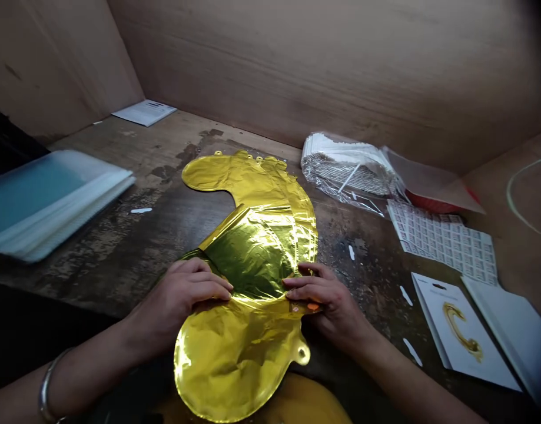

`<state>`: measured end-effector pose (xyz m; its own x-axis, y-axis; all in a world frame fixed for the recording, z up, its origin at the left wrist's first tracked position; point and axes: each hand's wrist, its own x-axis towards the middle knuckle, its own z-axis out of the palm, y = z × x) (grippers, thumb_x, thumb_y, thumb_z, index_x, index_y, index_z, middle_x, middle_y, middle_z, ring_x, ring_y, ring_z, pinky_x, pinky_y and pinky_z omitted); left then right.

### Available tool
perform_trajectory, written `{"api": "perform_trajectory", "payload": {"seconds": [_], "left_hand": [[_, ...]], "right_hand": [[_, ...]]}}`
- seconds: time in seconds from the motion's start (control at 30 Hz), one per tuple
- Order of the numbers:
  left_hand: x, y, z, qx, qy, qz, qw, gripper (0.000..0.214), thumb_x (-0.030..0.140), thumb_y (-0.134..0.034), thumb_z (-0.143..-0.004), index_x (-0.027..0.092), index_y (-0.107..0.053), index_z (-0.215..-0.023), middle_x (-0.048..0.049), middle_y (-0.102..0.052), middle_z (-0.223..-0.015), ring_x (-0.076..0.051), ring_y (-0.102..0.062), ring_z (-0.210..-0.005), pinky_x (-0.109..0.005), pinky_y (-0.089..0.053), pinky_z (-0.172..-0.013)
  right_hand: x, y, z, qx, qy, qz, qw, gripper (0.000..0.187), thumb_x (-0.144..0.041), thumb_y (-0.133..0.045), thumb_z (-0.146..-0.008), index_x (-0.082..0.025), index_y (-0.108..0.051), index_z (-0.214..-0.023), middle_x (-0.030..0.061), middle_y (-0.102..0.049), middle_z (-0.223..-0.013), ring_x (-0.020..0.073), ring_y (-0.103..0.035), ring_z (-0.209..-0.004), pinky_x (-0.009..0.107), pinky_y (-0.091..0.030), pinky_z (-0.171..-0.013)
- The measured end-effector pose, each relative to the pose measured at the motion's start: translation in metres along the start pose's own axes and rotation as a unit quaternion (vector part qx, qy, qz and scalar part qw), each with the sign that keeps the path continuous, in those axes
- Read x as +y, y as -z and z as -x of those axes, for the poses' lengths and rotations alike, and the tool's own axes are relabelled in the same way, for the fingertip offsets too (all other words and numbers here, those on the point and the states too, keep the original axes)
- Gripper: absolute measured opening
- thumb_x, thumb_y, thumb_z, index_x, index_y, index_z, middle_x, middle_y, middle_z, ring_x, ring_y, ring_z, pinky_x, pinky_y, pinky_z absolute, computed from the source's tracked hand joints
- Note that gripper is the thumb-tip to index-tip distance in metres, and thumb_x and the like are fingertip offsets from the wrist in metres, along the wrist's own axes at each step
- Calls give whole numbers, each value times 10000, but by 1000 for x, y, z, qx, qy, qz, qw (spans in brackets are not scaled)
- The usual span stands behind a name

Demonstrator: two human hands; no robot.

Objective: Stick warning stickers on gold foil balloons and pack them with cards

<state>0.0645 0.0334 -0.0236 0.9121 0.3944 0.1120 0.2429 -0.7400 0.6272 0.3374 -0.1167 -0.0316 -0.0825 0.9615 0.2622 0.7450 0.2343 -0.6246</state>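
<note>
Gold foil balloons [235,359], flat and curved like a letter C, lie before me on the dark table, with several layers showing at the far end. My left hand [191,285] grips the left edge of the near balloon, fingers curled over the foil. On the other side, my right hand [318,294] pinches the right edge, near a small orange spot. Between the hands the foil is lifted and creased, and a shiny fold faces me. A tab with a hole [302,353] sticks out at the lower right of the near rounded end.
At left lies a stack of clear plastic bags [62,194]. To the right are a bundle of white strips in plastic [349,162], sticker sheets [447,241] and a card with a gold C picture [464,335]. White paper [144,112] sits by the wooden back wall [296,65].
</note>
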Motion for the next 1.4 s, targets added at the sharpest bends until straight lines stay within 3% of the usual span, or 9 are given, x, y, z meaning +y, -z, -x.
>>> {"api": "perform_trajectory", "payload": {"seconds": [0.17, 0.4, 0.53, 0.6, 0.7, 0.8, 0.97, 1.27, 1.4], "left_hand": [[12, -11, 0, 89, 129, -18, 987, 122, 309, -595, -861, 261, -699, -904, -14, -717, -918, -209, -609, -864, -334, -443, -793], [27, -17, -15, 168, 272, -77, 944, 230, 280, -534, -873, 157, -604, -1054, -101, -690, -884, -274, -638, -832, -390, -487, -717], [27, -20, -17, 185, 280, -45, 941, 643, 254, -539, -876, 139, -264, -1446, -19, -701, -776, -222, -655, -757, -358, -478, -720], [27, -21, -17, 197, 276, -41, 940, 746, 241, -528, -881, 156, -124, -1503, 3, -699, -780, -213, -651, -768, -379, -466, -774], [28, -21, -17, 178, 260, -73, 946, 514, 235, -509, -897, 237, -421, -1403, -18, -700, -820, -224, -637, -788, -398, -456, -761], [30, -21, -18, 151, 251, -87, 952, 261, 217, -489, -918, 280, -690, -1071, -28, -721, -864, -227, -632, -838, -388, -448, -747], [30, -23, -20, 146, 254, -116, 949, 280, 186, -480, -913, 222, -688, -1096, -68, -732, -924, -250, -625, -879, -419, -438, -782], [29, -16, -29, 87, 246, -206, 943, 354, 151, -460, -888, 166, -637, -1193, -100, -723, -858, -279, -628, -834, -422, -408, -726], [30, -16, -30, 61, 246, -238, 938, 372, 151, -480, -877, 168, -629, -1217, -100, -725, -876, -275, -632, -852, -412, -421, -732]], "right_hand": [[-10, -4, -7, -8, -85, 0, 996, 114, -223, -568, -893, -246, -679, -877, 47, -726, -982, 263, -548, -1141, 498, -447, -987], [-15, -30, -8, 106, -165, 95, 976, 154, -321, -512, -920, -205, -611, -901, 121, -630, -1040, 282, -548, -1067, 443, -507, -853], [-16, -35, -8, 124, -141, 126, 974, 135, -300, -495, -927, -212, -588, -884, 107, -620, -983, 272, -553, -989, 427, -501, -810], [-17, -35, -9, 119, -136, 133, 975, 142, -293, -477, -934, -218, -578, -868, 99, -615, -946, 269, -547, -954, 418, -490, -785], [-17, -35, -11, 106, -138, 143, 974, 180, -294, -446, -944, -224, -553, -819, 87, -600, -879, 266, -534, -900, 414, -465, -758], [-18, -36, -12, 95, -145, 160, 972, 217, -298, -428, -946, -227, -505, -756, 68, -560, -788, 261, -515, -823, 408, -437, -718], [-23, -37, -16, 91, -112, 222, 964, 252, -252, -445, -934, -236, -415, -684, 35, -499, -696, 241, -479, -748, 384, -397, -680], [-23, -38, -20, 78, -74, 336, 936, 227, -278, -472, -925, -227, -474, -703, 58, -524, -695, 259, -485, -727, 434, -423, -685], [-20, -27, -26, 126, -12, 350, 928, 329, -338, -523, -914, -107, -563, -1146, 220, -557, -1202, 370, -485, -1160, 529, -448, -908]]}}
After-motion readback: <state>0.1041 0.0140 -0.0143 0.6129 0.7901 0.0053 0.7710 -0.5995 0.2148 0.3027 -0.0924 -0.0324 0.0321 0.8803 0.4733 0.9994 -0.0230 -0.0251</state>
